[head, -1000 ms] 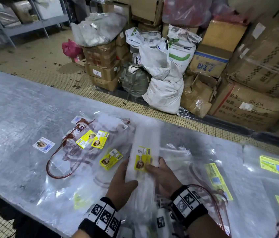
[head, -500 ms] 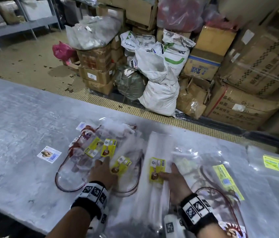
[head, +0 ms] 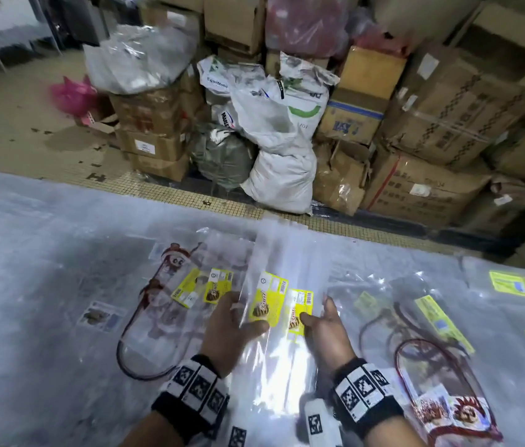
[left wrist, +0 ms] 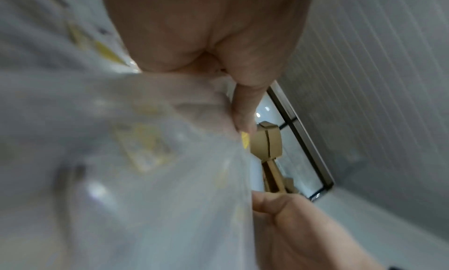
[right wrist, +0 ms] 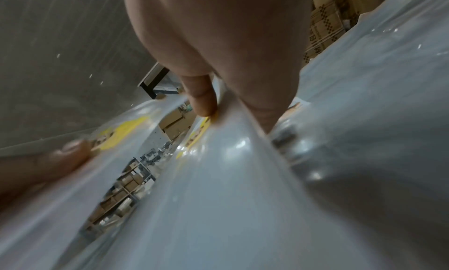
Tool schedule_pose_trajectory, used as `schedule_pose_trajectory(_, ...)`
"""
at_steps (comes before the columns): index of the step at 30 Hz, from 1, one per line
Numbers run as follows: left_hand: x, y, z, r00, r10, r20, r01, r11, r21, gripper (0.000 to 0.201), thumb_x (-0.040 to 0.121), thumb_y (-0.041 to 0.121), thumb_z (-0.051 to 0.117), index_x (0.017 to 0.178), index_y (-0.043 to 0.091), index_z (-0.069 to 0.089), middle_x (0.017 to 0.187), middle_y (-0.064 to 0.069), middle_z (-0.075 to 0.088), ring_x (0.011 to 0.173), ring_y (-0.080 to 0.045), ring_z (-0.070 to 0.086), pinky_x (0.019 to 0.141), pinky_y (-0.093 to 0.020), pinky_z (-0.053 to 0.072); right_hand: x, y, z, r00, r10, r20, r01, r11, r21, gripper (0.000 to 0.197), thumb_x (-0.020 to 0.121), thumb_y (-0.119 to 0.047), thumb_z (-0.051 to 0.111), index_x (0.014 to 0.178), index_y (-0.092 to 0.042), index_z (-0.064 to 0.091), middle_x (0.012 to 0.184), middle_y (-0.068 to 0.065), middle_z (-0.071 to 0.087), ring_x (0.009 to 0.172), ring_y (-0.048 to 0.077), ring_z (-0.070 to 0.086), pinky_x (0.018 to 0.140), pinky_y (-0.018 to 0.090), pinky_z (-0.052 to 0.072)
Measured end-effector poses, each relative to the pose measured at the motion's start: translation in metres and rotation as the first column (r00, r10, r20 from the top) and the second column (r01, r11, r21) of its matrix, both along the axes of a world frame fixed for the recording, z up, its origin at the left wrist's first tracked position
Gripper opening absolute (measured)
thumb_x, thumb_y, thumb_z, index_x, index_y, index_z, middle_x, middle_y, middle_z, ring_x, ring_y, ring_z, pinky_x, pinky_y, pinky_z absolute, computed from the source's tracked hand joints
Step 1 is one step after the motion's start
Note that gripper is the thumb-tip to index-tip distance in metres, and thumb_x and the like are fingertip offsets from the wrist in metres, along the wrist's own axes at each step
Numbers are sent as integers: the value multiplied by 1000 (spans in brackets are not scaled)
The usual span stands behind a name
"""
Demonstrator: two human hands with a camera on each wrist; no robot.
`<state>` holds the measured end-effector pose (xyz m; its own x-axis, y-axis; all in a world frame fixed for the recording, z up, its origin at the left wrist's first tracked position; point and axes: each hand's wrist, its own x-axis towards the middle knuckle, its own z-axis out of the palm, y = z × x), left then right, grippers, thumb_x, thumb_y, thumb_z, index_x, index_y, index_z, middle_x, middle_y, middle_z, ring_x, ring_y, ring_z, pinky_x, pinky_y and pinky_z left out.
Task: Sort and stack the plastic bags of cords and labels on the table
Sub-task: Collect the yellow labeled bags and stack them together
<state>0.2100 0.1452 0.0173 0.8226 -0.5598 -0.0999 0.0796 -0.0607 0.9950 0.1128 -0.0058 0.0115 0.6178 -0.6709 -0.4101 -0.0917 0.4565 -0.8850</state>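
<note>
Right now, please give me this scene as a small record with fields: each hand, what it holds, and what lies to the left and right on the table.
left hand: thumb on top pinches the left clear bag with yellow label
right hand: thumb on top pinches the right clear bag with yellow label
held bags: side by side, edges overlapping, between the hands
left pile: bags of red cords with yellow labels, on the table
right side: more bags of red cord
loose label: alone, far left
</note>
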Motion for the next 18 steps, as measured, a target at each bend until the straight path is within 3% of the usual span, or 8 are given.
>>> schedule_pose_trajectory(2, -2, 0, -7, 997, -68, 41, 66, 997, 29, 55, 53, 27, 83, 100, 17, 56, 92, 0, 69, 84, -8, 68, 71, -27, 53, 6, 5, 4, 999, -28, 31, 28, 1000, 14, 40, 89, 16, 45, 104, -20, 55, 83, 11, 68, 63, 21, 62, 56, 26, 49)
schedule_pose_trajectory(5, -12, -4, -23, 976, -131, 173, 93, 973, 210, 57, 61, 49, 73, 110, 28, 53, 111, 5, 61, 107, -8, 59, 92, -39, 48, 10, 14, 8, 999, 2, 38, -5, 997, 78, 20, 100, -25, 49, 104, -20, 67, 109, 24, 69, 91, 34, 67, 89, 44, 53)
schedule_pose_trajectory(7, -19, -8, -27, 920, -231, 316, 57, 878, 476, 82, 60, 68, 48, 132, 30, 44, 135, 2, 46, 130, -21, 40, 109, -42, 31, 7, 20, 11, 999, -32, 18, 29, 991, 127, 40, 103, -48, 44, 105, -17, 70, 104, 11, 74, 96, 30, 67, 96, 40, 50)
schedule_pose_trajectory(9, -25, -11, -26, 901, -308, 305, 93, 825, 557, 101, 59, 70, 33, 149, 25, 26, 151, -1, 28, 143, -22, 22, 116, -37, 20, 4, 22, 9, 999, -14, 40, 15, 1000, -28, 22, 102, -35, 51, 102, -17, 63, 96, -1, 74, 91, 24, 66, 87, 32, 52)
schedule_pose_trajectory(11, -29, -13, -27, 911, -351, 217, 224, 861, 456, 98, 67, 67, 38, 153, 23, 21, 154, 4, 28, 144, -14, 25, 116, -34, 24, -1, 23, 6, 999, -19, 42, 22, 997, -68, 19, 97, -2, 57, 114, -10, 57, 108, 14, 73, 96, 32, 69, 87, 41, 55)
schedule_pose_trajectory(13, -23, -7, -27, 915, -382, 132, 306, 868, 391, 81, 75, 55, 44, 150, 24, 35, 141, 6, 47, 128, -8, 44, 108, -27, 36, -10, 18, 2, 999, -19, 49, 21, 999, -44, 37, 92, 15, 52, 122, -6, 52, 110, 22, 69, 86, 30, 72, 75, 40, 60)
schedule_pose_trajectory(15, -8, 2, -27, 935, -303, 183, 190, 867, 461, 64, 78, 45, 43, 139, 27, 49, 127, 0, 58, 118, -17, 54, 98, -28, 43, -19, 11, 3, 998, -60, 36, 59, 998, 9, 43, 92, 17, 51, 126, -8, 50, 107, 19, 68, 74, 20, 71, 63, 31, 59)
schedule_pose_trajectory(18, 17, 17, -26, 858, -397, 327, -54, 564, 824, 62, 85, 45, 56, 141, 29, 35, 142, -5, 38, 131, -30, 37, 105, -40, 37, -28, 5, -1, 993, -110, 45, 109, 994, 33, 48, 92, 16, 52, 134, -5, 45, 109, 18, 67, 75, 18, 71, 63, 29, 59)
